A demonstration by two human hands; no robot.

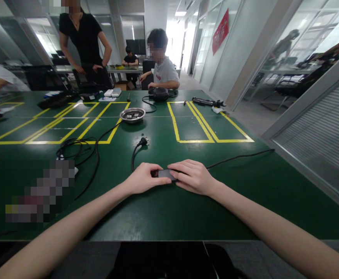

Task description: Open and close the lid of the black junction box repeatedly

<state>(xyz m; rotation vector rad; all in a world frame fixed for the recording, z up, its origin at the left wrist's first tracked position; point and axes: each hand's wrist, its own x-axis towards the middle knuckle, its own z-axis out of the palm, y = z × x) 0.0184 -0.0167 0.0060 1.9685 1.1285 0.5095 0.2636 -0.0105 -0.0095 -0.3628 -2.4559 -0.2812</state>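
A small dark grey box-shaped device [165,174] lies low over the green table [146,217], between my two hands. My left hand [143,178] grips its left end with thumb and index finger. The fingers of my right hand [194,177] close over its right end. A black cable with a plug [142,142] comes out near my left hand and curves away from me, its pins pointing right. From behind my right hand a thin black cable [239,156] runs to the table's right edge. The underside of the device is hidden.
Beyond the plug stands a metal bowl [132,115] with small metal parts. Coiled black cable [78,149] and a blurred-out object [41,193] lie left. A black tool [207,102] lies far right. Yellow tape marks the table; several people are behind it.
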